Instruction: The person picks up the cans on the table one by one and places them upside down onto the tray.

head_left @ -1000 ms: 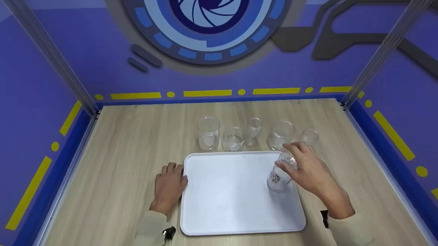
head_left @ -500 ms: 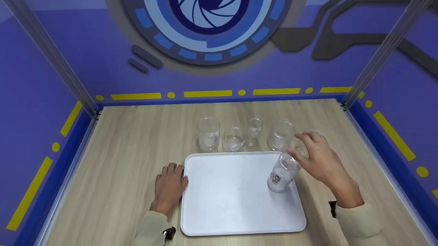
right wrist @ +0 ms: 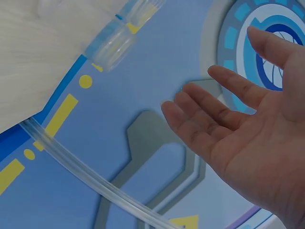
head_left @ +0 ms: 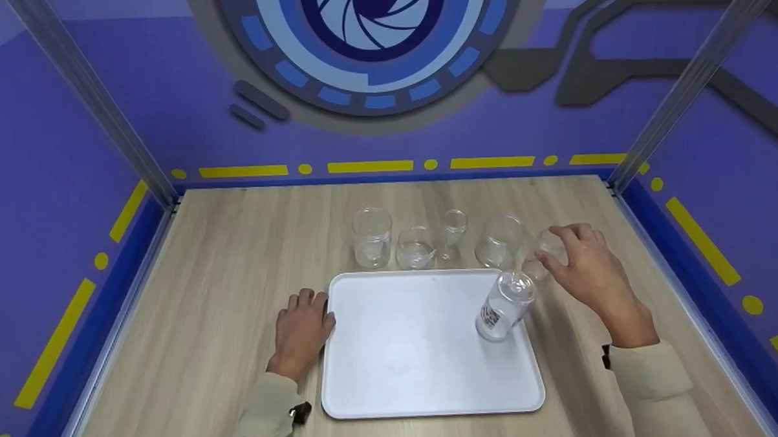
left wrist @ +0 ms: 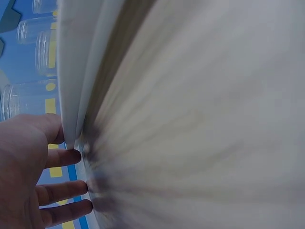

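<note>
A tall clear glass [head_left: 501, 310] with a small dark print stands on the right side of the white tray [head_left: 416, 358]. My left hand [head_left: 299, 335] rests on the table at the tray's left edge; in the left wrist view the thumb touches the tray's rim [left wrist: 76, 95] and the other fingers reach down to the table. To the right of the tall glass, my right hand [head_left: 591, 271] hovers over the table near a small glass [head_left: 550, 242], partly behind the fingertips. Its fingers are loosely spread, and the palm holds nothing in the right wrist view.
Behind the tray stands a row of clear glassware: a tall tumbler [head_left: 371, 240], a low cup [head_left: 416, 250], a narrow footed glass [head_left: 453, 234] and a wide glass [head_left: 499, 243]. Printed blue panels [head_left: 109, 79] enclose the table [head_left: 219, 251] at the back and sides.
My right hand has let go of the tall glass on the tray and moved right and back toward the small glass. The left hand has stayed at the tray's edge.
</note>
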Action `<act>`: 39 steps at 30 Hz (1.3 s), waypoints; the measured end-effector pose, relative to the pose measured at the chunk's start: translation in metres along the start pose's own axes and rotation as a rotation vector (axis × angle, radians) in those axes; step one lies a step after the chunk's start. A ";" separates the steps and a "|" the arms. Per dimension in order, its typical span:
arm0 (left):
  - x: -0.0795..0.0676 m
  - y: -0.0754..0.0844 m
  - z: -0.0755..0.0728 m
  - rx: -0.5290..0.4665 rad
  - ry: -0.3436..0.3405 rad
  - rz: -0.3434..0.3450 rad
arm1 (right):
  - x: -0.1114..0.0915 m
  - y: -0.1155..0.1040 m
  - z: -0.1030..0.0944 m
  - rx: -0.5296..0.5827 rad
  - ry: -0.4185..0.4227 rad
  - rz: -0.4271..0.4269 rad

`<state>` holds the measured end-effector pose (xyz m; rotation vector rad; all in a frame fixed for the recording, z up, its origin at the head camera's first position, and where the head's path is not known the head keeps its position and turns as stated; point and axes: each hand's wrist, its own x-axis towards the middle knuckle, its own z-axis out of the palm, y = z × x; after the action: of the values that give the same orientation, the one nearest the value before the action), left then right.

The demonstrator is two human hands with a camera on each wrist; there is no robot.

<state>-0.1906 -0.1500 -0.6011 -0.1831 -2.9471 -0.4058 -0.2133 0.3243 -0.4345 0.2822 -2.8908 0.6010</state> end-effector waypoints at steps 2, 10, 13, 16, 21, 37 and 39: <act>0.000 0.000 0.000 0.005 0.003 0.001 | 0.002 0.004 0.000 -0.006 0.000 0.001; 0.002 0.001 -0.001 0.040 -0.001 0.007 | 0.012 0.018 0.002 -0.050 -0.001 0.002; 0.002 0.001 -0.002 0.046 -0.002 0.009 | 0.016 0.023 0.004 -0.069 -0.011 0.003; 0.002 0.002 -0.003 0.038 -0.018 0.005 | 0.020 0.027 0.007 -0.076 -0.025 0.006; 0.003 0.002 -0.003 0.027 -0.033 0.002 | 0.024 0.033 0.012 -0.087 -0.029 0.004; 0.001 -0.002 0.001 0.041 -0.007 0.012 | 0.042 0.050 0.025 -0.118 -0.169 0.083; 0.001 -0.002 0.001 0.039 -0.006 0.014 | 0.044 0.052 0.027 -0.123 -0.177 0.084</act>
<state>-0.1921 -0.1514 -0.6022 -0.2010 -2.9557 -0.3463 -0.2707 0.3533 -0.4690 0.2075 -3.1085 0.4276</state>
